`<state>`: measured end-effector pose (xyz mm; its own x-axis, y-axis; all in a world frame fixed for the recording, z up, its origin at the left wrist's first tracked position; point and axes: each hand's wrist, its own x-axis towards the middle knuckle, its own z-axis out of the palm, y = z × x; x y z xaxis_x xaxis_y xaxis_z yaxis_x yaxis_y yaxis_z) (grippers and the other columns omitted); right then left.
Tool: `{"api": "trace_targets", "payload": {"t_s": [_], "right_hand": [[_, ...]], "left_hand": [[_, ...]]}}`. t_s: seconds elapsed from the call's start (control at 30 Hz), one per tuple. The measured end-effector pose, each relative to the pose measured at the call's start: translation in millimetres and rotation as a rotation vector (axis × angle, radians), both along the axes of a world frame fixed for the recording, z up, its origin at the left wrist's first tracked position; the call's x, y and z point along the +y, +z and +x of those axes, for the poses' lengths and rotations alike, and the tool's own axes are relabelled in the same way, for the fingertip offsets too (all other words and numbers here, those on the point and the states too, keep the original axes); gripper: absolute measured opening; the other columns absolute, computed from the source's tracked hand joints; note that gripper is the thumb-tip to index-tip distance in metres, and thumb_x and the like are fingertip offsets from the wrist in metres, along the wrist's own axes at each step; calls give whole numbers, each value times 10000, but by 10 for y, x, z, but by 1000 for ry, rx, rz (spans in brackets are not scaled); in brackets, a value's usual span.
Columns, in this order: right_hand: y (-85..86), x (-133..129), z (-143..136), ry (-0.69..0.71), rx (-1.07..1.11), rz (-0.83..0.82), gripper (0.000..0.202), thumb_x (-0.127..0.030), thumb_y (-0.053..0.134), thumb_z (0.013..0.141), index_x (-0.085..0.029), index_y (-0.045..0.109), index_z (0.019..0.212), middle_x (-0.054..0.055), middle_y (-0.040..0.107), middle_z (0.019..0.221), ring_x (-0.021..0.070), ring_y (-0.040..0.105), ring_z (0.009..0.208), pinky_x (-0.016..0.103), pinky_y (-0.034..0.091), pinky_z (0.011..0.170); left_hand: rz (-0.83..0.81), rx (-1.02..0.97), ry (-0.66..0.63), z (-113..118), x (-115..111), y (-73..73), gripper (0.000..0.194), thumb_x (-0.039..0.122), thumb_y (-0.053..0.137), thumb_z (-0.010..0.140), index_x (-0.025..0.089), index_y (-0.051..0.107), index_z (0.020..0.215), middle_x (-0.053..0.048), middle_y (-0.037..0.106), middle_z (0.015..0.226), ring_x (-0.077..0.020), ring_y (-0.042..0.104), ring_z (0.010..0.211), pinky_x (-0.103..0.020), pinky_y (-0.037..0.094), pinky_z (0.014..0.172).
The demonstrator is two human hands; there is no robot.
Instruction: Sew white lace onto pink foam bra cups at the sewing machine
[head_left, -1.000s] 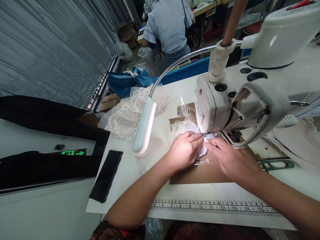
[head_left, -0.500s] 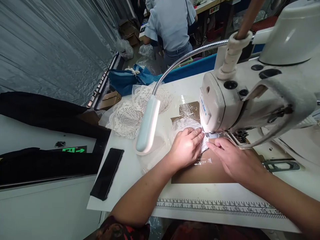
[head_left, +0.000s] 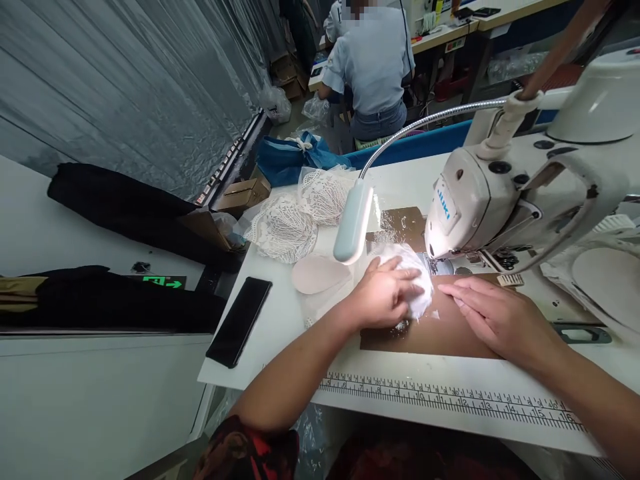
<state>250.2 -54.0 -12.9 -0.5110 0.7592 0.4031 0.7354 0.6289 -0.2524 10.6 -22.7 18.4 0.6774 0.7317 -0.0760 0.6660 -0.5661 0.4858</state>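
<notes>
In the head view, my left hand (head_left: 387,293) lies with spread fingers on a rounded white fabric piece (head_left: 417,277), pressing it against the brown sheet on the table. My right hand (head_left: 493,310) rests over the brown sheet (head_left: 435,337), fingers stretched forward and close together, apart from the fabric. No object shows in it. The sewing machine (head_left: 465,200) stands just beyond both hands, its needle area (head_left: 443,267) lit and beside the fabric's far right edge. My left palm and fingers cover part of the fabric.
White lace pieces (head_left: 285,230) lie at the back left, near a pale oval piece (head_left: 317,275). A lamp (head_left: 354,223) hangs low beside my left hand. A black phone (head_left: 239,321) lies at the left edge; a printed ruler (head_left: 440,400) runs along the front. A person (head_left: 375,63) sits beyond.
The white fabric has come away from the needle area toward me and lies flatter. My left hand has spread over it; my right hand has drawn apart from it. The view has shifted.
</notes>
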Motion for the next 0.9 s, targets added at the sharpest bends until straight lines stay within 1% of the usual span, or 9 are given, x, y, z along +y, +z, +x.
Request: {"api": "trace_targets", "payload": {"t_s": [0.07, 0.13, 0.23, 0.33, 0.43, 0.5, 0.6, 0.7, 0.9], "right_hand": [[14, -9, 15, 20, 42, -32, 335, -108, 442, 917, -171, 706, 1115, 73, 753, 1033, 208, 715, 855, 333, 563, 715], [19, -12, 16, 35, 80, -54, 311, -133, 451, 929, -180, 713, 1089, 67, 756, 993, 208, 716, 856, 334, 569, 718], [7, -7, -2, 43, 109, -24, 296, -133, 456, 928, -180, 718, 1056, 65, 761, 971, 207, 715, 845, 330, 566, 701], [-8, 2, -39, 32, 95, 10, 286, -128, 458, 918, -156, 712, 1047, 82, 758, 1020, 206, 709, 845, 329, 553, 694], [-11, 6, -71, 0, 11, 25, 355, -109, 418, 916, -131, 686, 1149, 101, 731, 1136, 203, 692, 822, 339, 522, 681], [-4, 5, -78, -30, -118, 55, 388, -91, 410, 902, -129, 687, 1171, 95, 738, 1071, 199, 667, 727, 343, 479, 618], [15, 1, -70, -61, -273, 110, 371, -91, 453, 876, -154, 717, 1128, 61, 723, 889, 187, 601, 596, 336, 397, 550], [36, 0, -67, -79, -294, 129, 374, -73, 476, 851, -171, 724, 1113, 46, 708, 858, 170, 551, 565, 328, 352, 549], [87, 17, -130, -141, -291, 101, 368, -47, 471, 844, -179, 747, 1049, 39, 689, 790, 136, 398, 472, 321, 266, 487]], "left_hand": [[-98, -92, -182, -77, -106, 69, 387, 102, 560, 771, 278, 729, 1071, 10, 630, 1361, -310, 399, 1430, -646, 221, 1183], [-101, -219, -242, -123, -212, 107, 382, 85, 535, 777, 270, 730, 1049, -4, 673, 1296, -257, 474, 1381, -566, 284, 1192], [30, -343, -67, -119, -295, 105, 354, 138, 506, 852, 206, 696, 1143, -89, 669, 1288, -232, 573, 1273, -460, 444, 1108], [138, -220, 46, -32, -260, 49, 332, 253, 510, 924, 144, 666, 1196, -147, 640, 1318, -274, 589, 1233, -480, 492, 1048], [159, -101, -99, 94, -179, -7, 314, 264, 521, 939, 105, 680, 1160, -147, 653, 1301, -295, 581, 1232, -488, 469, 1072], [157, -98, -168, 158, -141, -23, 301, 228, 507, 945, 92, 681, 1148, -147, 657, 1290, -276, 587, 1222, -453, 472, 1074], [168, -62, -111, 196, -124, -21, 321, 223, 519, 932, 98, 654, 1194, -155, 625, 1326, -268, 601, 1169, -441, 516, 1012], [201, 25, -49, 197, -122, -14, 404, 242, 518, 921, 98, 599, 1290, -152, 587, 1376, -277, 599, 1097, -454, 540, 951], [213, 129, -95, 180, 5, -40, 481, 258, 486, 914, 60, 571, 1343, -149, 545, 1439, -302, 579, 1098, -470, 531, 943]]}}
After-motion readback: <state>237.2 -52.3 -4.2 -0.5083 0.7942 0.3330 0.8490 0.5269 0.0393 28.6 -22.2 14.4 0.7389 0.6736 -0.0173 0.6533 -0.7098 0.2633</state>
